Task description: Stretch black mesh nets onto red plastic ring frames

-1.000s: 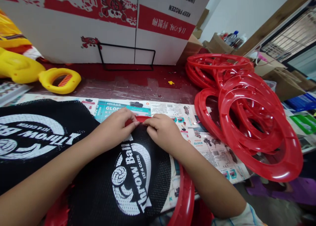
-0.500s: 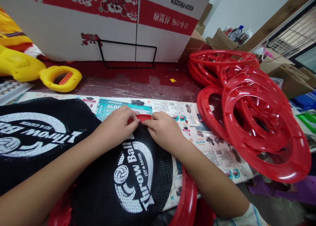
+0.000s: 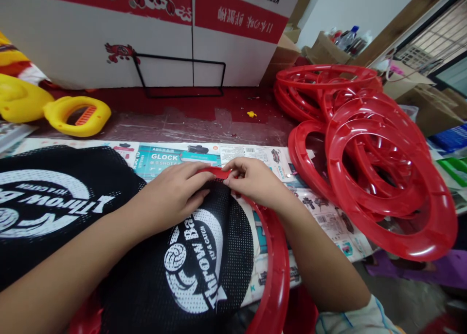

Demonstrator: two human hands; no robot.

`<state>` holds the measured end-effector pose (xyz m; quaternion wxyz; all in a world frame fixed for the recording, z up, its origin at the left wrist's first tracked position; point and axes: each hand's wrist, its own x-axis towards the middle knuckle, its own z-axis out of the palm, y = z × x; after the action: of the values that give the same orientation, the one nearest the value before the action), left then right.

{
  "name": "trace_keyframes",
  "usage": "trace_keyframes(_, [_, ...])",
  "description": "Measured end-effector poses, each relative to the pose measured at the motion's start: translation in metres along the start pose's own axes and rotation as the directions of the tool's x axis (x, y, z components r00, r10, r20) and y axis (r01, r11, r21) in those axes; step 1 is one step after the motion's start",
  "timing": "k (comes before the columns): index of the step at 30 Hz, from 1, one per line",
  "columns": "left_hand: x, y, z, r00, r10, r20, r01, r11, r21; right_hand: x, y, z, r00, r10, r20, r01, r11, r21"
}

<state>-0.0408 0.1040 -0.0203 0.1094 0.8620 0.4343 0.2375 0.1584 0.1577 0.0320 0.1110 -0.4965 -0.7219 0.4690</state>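
Observation:
A black mesh net [image 3: 146,275] printed with white "Throw Ball" lettering lies across a red plastic ring [image 3: 275,261] in front of me. My left hand [image 3: 175,190] rests over the net's far edge, its fingers bent onto the mesh and the ring's far rim. Close to its right, my right hand [image 3: 251,180] pinches the net's edge at that rim with thumb and forefinger. What lies between the fingertips is partly hidden. To the left, a second black net [image 3: 120,173] with the same print is spread out.
Red rings [image 3: 434,212] are piled at the right. Printed sheets [image 3: 160,156] cover the table's near part. A white carton [image 3: 233,56] stands at the back behind a black wire frame [image 3: 182,96]. Yellow plastic pieces [image 3: 76,117] sit at the left, and a small yellow bit [image 3: 251,114] lies near the middle.
My hands have moved slightly apart along the rim. The left fingers have spread from a pinch over the mesh; the right pinch has shifted right. More of the ring's right side shows.

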Motion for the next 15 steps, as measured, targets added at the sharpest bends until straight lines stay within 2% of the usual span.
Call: trace_keyframes(15, [-0.0025, -0.0020, 0.0040, 0.999, 0.035, -0.005, -0.034, 0.998, 0.054, 0.0076, 0.0050, 0.0057, 0.999, -0.014, -0.047, 0.014, 1.000, -0.002])
